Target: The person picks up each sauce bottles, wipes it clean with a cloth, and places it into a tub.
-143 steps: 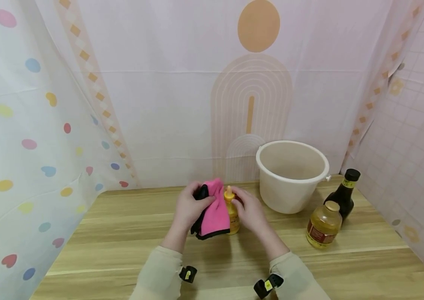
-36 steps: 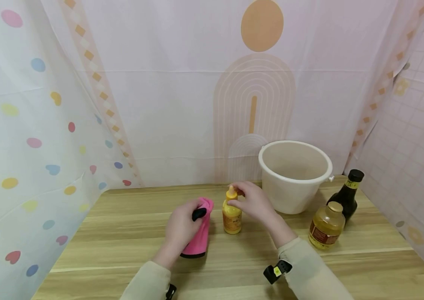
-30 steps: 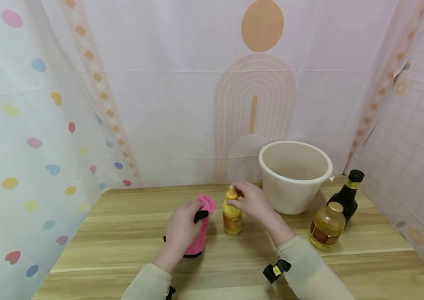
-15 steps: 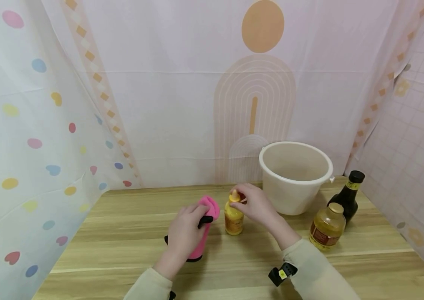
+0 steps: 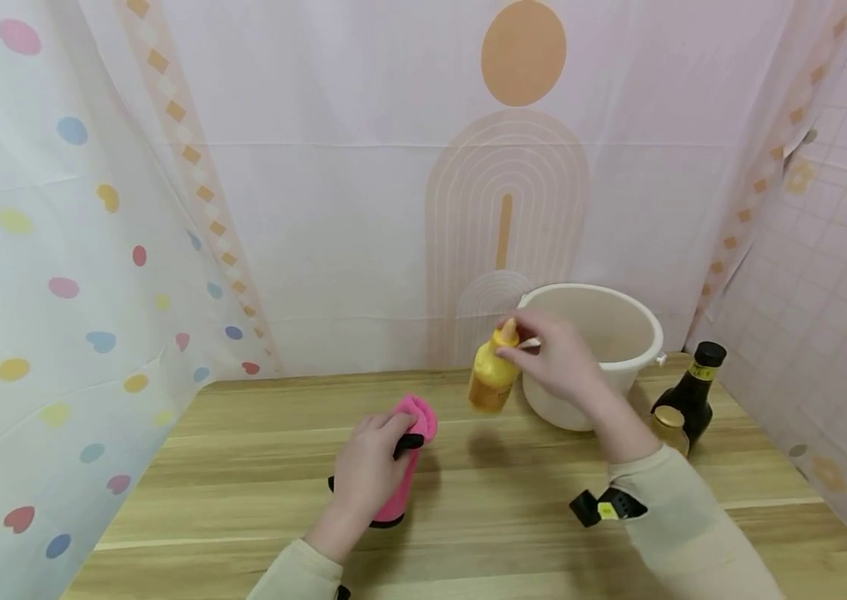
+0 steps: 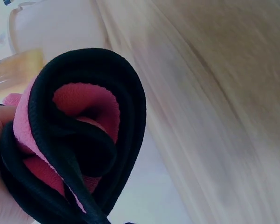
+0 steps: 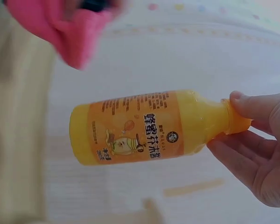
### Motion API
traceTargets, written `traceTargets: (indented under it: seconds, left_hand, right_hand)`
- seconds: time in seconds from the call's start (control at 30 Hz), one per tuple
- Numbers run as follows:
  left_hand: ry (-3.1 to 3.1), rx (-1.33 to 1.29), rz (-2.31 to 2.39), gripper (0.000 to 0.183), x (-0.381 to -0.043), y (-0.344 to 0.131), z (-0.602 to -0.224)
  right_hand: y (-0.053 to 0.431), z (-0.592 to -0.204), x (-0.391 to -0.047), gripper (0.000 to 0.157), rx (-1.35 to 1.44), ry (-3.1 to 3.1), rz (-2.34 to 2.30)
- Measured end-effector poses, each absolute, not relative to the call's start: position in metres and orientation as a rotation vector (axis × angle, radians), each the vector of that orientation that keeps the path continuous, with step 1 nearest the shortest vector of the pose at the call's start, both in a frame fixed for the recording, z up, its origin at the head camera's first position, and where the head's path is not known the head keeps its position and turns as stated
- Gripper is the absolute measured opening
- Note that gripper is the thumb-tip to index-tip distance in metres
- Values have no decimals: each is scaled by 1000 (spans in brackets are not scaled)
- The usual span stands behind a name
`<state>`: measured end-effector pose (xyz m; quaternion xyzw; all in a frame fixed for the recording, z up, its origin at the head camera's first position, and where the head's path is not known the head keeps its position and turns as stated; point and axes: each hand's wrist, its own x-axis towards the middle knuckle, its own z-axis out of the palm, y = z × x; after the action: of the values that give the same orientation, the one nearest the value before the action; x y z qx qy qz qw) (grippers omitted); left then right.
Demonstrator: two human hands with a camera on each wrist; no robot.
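Observation:
My right hand (image 5: 558, 354) pinches a yellow squeeze bottle (image 5: 491, 379) by its neck, just under the pointed cap. The bottle is tilted and lifted off the table, its shadow below it, in front of the bucket. In the right wrist view the sauce bottle (image 7: 135, 126) shows an orange label, with fingers round its yellow collar. My left hand (image 5: 371, 467) grips a rolled pink cloth (image 5: 397, 492) with black edging, low over the table left of centre. The left wrist view shows the cloth (image 6: 130, 93) end-on, its layers folded inside each other.
Behind my right hand stands a cream bucket (image 5: 558, 404). A dark bottle (image 5: 686, 396) with a black cap and a gold-lidded jar (image 5: 669, 421) are to its right, the jar partly hidden by my right forearm. Patterned curtains hang round the wooden table (image 5: 243, 450).
My right hand has lifted the yellow squeeze bottle off the table and carried it right, toward the bucket. The cloth, spread loosely earlier, is now rolled in my left hand, lower and further left.

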<state>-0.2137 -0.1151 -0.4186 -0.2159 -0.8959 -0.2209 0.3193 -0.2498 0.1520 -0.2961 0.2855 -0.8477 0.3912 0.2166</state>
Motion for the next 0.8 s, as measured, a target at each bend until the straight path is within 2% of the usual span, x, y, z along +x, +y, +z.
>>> traceTargets:
  seconds: [0.2,0.4,0.6,0.8]
  left_hand:
    - [-2346,-556,-587,37,-214,-113,-416]
    - [-2325,-545,-572,39,-215,-109,-417]
    - [-2301,-563,-590,37,-214,-105,-417]
    - [-2290,-583,-589,34,-214,-101,-417]
  right_hand:
    - [176,-252,-253,23,721,-2297,1072]
    - [201,-228,-265,24,592,-2197,970]
    - [219,-221,-278,23,427,-2236,906]
    - [224,-239,-302,21,392,-2377,858]
